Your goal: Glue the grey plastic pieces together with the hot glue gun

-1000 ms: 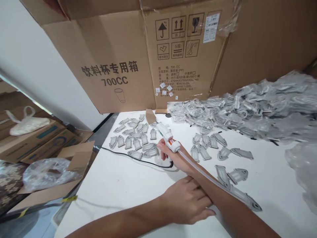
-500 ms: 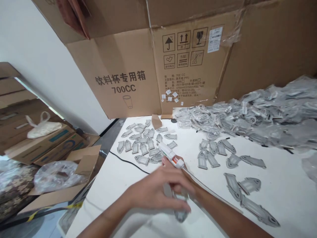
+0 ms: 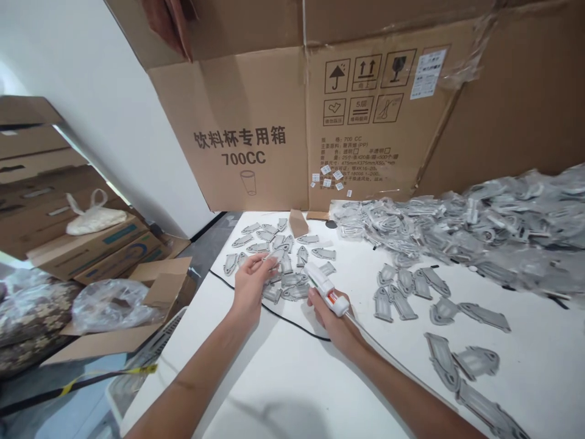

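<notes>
My left hand reaches to the far left part of the white table, its thumb and fingers pinched on a small grey plastic part. That part has a pointed end and overlaps others in a loose cluster of similar grey parts. In my right hand is a white, pen-shaped corded tool with a thin tip and an orange-red detail. The tool's tip points away from me, near the right side of the cluster. Its pale cord runs back along my right forearm.
More grey parts lie to the right, with a large heap of bagged parts behind. Cardboard walls the table's back. A black cable crosses the table. Left stand an open carton and stacked boxes.
My left hand has moved from above my right wrist, around a grey part, forward and left to the cluster. The right hand keeps the tool; the view has shifted slightly.
</notes>
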`<state>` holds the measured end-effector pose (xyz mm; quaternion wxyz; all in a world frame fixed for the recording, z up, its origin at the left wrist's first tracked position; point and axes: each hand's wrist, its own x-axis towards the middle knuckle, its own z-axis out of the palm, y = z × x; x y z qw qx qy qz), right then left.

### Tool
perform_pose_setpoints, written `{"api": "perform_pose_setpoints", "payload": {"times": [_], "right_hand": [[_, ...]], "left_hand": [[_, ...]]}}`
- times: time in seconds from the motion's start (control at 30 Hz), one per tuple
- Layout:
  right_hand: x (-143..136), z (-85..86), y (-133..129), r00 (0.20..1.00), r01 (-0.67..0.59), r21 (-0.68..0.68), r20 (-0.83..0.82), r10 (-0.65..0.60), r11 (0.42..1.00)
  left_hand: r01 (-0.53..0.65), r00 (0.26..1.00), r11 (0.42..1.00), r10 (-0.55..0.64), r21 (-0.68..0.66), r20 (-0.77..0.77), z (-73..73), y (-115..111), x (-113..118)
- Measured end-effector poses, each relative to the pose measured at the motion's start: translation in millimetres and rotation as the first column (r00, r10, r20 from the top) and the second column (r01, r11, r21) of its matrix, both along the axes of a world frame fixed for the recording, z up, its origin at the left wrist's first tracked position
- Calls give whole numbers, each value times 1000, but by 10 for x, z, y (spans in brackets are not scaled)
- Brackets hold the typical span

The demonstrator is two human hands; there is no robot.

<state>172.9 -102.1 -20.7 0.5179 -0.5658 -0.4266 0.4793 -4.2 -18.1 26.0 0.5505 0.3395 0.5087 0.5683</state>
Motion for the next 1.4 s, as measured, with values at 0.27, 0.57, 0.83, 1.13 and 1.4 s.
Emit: {"api": "perform_pose_setpoints", "payload": {"times": [0.27,0.57,0.83,1.13,1.4], "right_hand": [[-28,-23,-2,998,-49,39,41,48,998],[-6,47,-19,989,-51,90,145,37,995],[-12,19,-33,991,-23,55,131,16,998],[-13,5,-16,989,-33,64,149,24,997],[-6,-35,-16,987,-23,73,159,11,997]], "left_hand": [[94,991,996,-93,2,-98,-45,-118,96],[151,982,987,-143,55,-119,-72,-183,157],[115,978,989,-98,87,-182,-28,-209,166],[92,971,985,-56,146,-232,-19,-230,186],[76,967,981,-29,179,-255,-16,-236,197]]}}
